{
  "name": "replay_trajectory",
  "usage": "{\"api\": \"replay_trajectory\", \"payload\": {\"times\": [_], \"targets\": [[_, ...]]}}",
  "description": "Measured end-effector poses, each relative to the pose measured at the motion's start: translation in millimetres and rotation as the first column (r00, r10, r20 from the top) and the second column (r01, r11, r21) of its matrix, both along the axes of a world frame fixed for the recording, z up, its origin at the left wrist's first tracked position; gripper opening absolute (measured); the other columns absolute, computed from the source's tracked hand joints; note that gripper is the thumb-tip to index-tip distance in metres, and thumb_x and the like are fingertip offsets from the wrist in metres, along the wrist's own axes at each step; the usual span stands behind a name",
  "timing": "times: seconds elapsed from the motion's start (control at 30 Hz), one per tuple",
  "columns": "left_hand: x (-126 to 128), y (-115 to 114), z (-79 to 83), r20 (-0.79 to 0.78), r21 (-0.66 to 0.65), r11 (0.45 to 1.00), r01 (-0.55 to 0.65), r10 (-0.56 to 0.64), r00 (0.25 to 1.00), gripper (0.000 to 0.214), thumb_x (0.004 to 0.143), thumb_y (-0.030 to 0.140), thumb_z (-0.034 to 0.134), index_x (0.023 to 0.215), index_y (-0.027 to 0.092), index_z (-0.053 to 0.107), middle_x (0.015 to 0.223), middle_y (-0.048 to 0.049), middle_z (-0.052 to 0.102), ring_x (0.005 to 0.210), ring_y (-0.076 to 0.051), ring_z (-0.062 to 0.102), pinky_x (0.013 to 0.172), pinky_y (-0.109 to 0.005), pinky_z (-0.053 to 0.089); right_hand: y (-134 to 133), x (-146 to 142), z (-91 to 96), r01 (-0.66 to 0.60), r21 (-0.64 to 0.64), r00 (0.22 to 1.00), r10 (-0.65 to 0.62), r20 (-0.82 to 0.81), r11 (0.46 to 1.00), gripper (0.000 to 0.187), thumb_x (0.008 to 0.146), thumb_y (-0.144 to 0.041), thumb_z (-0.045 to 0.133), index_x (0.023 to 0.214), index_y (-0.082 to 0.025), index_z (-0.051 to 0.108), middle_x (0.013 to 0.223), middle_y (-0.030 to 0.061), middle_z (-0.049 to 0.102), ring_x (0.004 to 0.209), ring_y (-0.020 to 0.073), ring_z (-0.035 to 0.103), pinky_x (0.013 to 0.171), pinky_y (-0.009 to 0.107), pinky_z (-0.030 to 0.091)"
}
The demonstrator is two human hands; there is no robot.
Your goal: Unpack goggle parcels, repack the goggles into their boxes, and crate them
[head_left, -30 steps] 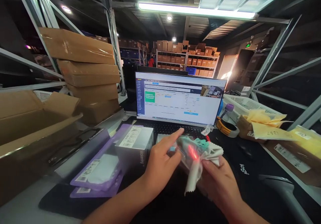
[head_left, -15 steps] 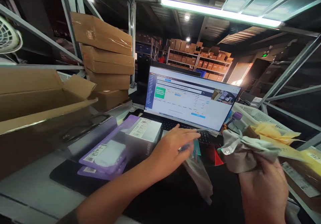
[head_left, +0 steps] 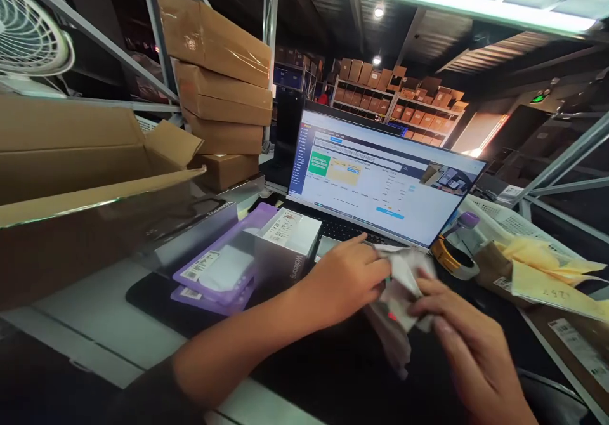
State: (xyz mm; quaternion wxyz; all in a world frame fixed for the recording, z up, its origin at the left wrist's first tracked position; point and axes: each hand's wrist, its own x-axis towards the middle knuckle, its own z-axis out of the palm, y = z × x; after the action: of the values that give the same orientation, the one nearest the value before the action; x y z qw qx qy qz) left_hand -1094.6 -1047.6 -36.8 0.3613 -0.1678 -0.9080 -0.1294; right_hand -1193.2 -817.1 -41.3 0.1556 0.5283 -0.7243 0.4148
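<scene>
In front of the laptop (head_left: 380, 171), my two hands come together. My right hand (head_left: 471, 330) grips a crumpled grey-white bag (head_left: 404, 279), which is smeared by motion. Fingers curled, my left hand (head_left: 342, 279) meets the bag's left side. Under the left fingers hangs a translucent plastic bag (head_left: 392, 342); its contents are hidden. A small red light spot shows where the two bags overlap. Left of my left hand stand a white-and-grey box (head_left: 290, 241) and flat purple packages (head_left: 216, 273) with white labels.
An open cardboard box (head_left: 71, 139) is at the left, with stacked brown cartons (head_left: 228, 89) behind it. A yellow-and-black ring-shaped object (head_left: 454, 257) lies right of the laptop. Yellow envelopes (head_left: 547, 279) and a white basket (head_left: 537, 222) occupy the right side.
My right hand has brought the grey-white bag left and down, against my left hand. The camera view has shifted, so the scene sits farther right. A yellow highlight appears on the laptop screen.
</scene>
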Motion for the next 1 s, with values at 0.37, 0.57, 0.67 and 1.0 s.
{"api": "replay_trajectory", "payload": {"times": [0.37, 0.57, 0.67, 1.0], "targets": [[1.0, -3.0, -1.6, -0.213, -0.092, 0.996, -0.011, -0.009, 0.977, 0.011, 0.089, 0.016, 0.061, 0.099, 0.017, 0.065, 0.107, -0.0039, 0.075, 0.1, -0.015, 0.07, 0.119, -0.044, 0.04, -19.4, 0.0, 18.5, -0.273, 0.209, 0.961, 0.254, 0.112, 0.939, 0.016, 0.094, -0.027, 0.065, 0.079, -0.024, 0.071, 0.069, -0.0028, 0.069, 0.059, 0.0108, 0.065, 0.056, 0.017, 0.047], [4.5, -0.4, 3.4, -0.26, -0.25, 0.967, -0.041, -0.026, 0.965, 0.013, 0.096, 0.012, 0.054, 0.1, 0.013, 0.066, 0.105, -0.0037, 0.074, 0.099, -0.014, 0.068, 0.124, -0.046, 0.032, -22.3, 9.9, 11.1, -0.201, 0.211, 0.974, 0.172, 0.147, 0.957, 0.021, 0.096, -0.032, 0.061, 0.079, -0.023, 0.07, 0.068, -0.0013, 0.07, 0.057, 0.0118, 0.064, 0.055, 0.019, 0.047], [5.4, 0.9, 5.6, -0.26, -0.273, 0.96, -0.059, -0.015, 0.966, 0.018, 0.098, 0.009, 0.049, 0.099, 0.013, 0.067, 0.104, -0.0031, 0.074, 0.101, -0.013, 0.068, 0.124, -0.045, 0.033, -21.8, 11.9, 2.6, -0.172, 0.248, 0.957, 0.102, 0.271, 0.953, 0.021, 0.098, -0.037, 0.056, 0.087, -0.022, 0.065, 0.069, 0.0004, 0.07, 0.057, 0.0134, 0.064, 0.053, 0.021, 0.047], [3.0, 17.9, -6.3, -0.323, 0.044, 0.962, -0.27, 0.269, 0.907, 0.046, 0.094, 0.009, 0.056, 0.139, 0.014, 0.049, 0.141, -0.0173, 0.055, 0.138, -0.027, 0.048, 0.115, -0.05, 0.044, -36.2, 1.4, -5.2, -0.005, 0.058, 0.928, -0.017, 0.372, 0.998, 0.029, 0.088, -0.029, 0.063, 0.071, -0.022, 0.04, 0.06, -0.0049, 0.052, 0.054, 0.0099, 0.046, 0.051, 0.021, 0.036]]}}
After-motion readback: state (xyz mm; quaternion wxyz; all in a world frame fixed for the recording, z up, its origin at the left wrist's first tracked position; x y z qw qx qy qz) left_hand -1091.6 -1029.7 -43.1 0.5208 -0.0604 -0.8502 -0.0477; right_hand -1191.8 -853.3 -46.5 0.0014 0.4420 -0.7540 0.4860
